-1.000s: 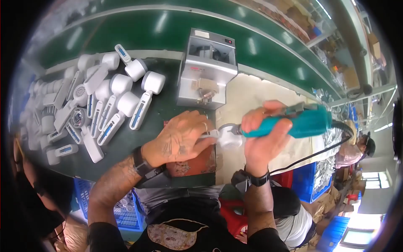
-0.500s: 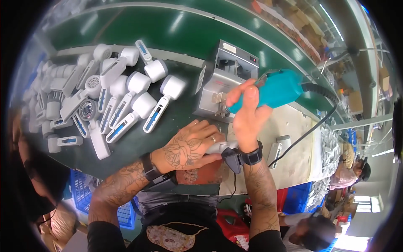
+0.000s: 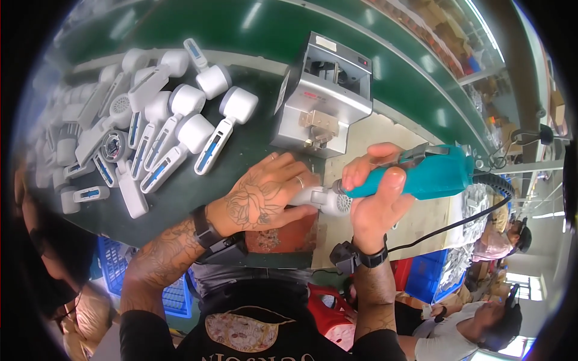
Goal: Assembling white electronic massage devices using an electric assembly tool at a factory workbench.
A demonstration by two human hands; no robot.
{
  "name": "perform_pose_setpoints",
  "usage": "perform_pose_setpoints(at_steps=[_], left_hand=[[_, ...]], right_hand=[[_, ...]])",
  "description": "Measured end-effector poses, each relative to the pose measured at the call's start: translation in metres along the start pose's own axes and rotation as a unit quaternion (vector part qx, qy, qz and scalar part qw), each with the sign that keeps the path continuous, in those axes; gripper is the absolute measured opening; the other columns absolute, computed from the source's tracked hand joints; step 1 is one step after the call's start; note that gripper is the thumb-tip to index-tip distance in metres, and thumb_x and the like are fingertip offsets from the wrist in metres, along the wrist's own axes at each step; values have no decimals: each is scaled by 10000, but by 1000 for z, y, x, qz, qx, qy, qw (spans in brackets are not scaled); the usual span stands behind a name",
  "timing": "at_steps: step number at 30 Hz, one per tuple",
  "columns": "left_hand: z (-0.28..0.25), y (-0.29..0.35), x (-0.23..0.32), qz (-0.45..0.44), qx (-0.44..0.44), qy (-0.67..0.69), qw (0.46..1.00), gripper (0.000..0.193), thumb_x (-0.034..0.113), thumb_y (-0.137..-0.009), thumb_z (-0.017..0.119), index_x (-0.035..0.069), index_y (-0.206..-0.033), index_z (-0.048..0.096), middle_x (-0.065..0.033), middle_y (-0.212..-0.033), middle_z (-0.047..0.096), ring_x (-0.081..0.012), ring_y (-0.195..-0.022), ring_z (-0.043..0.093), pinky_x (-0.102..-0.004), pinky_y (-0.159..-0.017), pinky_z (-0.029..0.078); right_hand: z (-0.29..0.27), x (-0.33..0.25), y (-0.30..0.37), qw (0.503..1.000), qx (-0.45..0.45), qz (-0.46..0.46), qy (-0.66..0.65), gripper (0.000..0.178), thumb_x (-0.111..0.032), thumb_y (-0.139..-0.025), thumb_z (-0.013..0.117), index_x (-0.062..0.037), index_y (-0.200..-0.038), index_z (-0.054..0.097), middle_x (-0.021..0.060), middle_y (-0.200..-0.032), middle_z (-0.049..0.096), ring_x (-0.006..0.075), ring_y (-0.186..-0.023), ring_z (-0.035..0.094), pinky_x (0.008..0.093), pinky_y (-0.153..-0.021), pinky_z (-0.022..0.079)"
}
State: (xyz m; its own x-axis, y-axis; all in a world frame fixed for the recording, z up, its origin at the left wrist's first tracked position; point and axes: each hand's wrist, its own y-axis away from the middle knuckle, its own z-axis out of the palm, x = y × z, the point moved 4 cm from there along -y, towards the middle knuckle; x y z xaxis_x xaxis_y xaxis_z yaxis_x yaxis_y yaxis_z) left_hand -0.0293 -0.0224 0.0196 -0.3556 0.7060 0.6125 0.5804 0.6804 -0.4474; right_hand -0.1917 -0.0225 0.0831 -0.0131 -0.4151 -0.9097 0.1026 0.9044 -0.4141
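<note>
A teal electric screwdriver (image 3: 442, 173) lies nearly level in my right hand (image 3: 380, 201), fingers and thumb wrapped round its front end. Its tip meets the joint of a white handheld fan (image 3: 333, 203), close to the round slotted head. My left hand (image 3: 260, 194) presses the fan down on the bench, and its fingers cover most of the handle. Under that hand's lower edge shows a reddish-brown pad (image 3: 283, 236). Beyond both hands stands a silver-grey screw feeder (image 3: 301, 108) with an open top bay.
Many white handheld fans (image 3: 195, 132) lie heaped on the bench's left side. A black cable (image 3: 439, 234) loops from the screwdriver down past my right wrist. Blue crates (image 3: 421, 281) stand below the bench at the right. People sit at the far right.
My right hand has brought the screwdriver from the screw feeder's front down and right onto the fan. My left hand stays on the fan. The whole view has shifted slightly.
</note>
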Motion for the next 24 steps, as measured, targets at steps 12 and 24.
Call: perform_pose_setpoints(at_steps=[12,24], left_hand=[[-1,-1,0,6,-2,-1,1000,419,268,-789,803,80,-1121,629,-72,-1029,611,-267,-971,573,-398,-852,478],[1,-1,0,-15,-20,-20,999,402,326,-816,803,100,-1123,676,-58,-1102,644,-271,-1012,589,-454,-878,497]], right_hand=[[1,14,10,999,-26,6,-22,531,-493,-995,623,16,-1088,503,93,-683,552,199,-605,547,350,-590,476],[5,23,9,997,-60,-8,-38,396,-403,-1044,566,-22,-993,469,83,-710,512,189,-593,525,358,-559,480]])
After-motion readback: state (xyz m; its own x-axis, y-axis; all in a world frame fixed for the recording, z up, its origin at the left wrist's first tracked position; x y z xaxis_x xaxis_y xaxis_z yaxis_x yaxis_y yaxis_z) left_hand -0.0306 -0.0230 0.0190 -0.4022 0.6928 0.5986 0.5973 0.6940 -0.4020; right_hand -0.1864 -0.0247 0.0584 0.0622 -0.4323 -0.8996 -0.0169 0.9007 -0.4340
